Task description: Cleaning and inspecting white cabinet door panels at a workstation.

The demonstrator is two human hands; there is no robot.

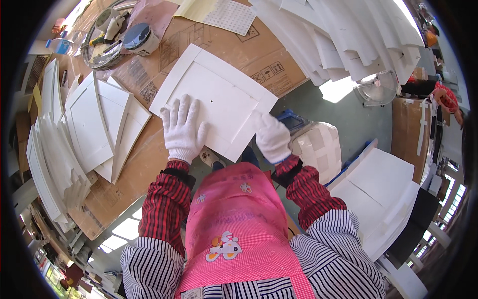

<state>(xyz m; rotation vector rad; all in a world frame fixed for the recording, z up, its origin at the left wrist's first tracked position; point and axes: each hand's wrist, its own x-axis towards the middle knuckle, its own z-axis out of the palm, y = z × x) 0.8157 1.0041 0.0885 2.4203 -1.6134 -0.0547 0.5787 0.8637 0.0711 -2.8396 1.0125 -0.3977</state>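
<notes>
Pink apron (231, 219), left hand (183, 127) splayed on white panel (224, 82), right hand (273, 138) curled, grip unclear

The panel (219, 89) is white, the oversleeves (162, 207) red-and-black striped.

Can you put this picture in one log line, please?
left hand: spread flat on white panel | right hand: curled at panel's right edge | panel: partly over cardboard | nearby: more white panels, left
</notes>
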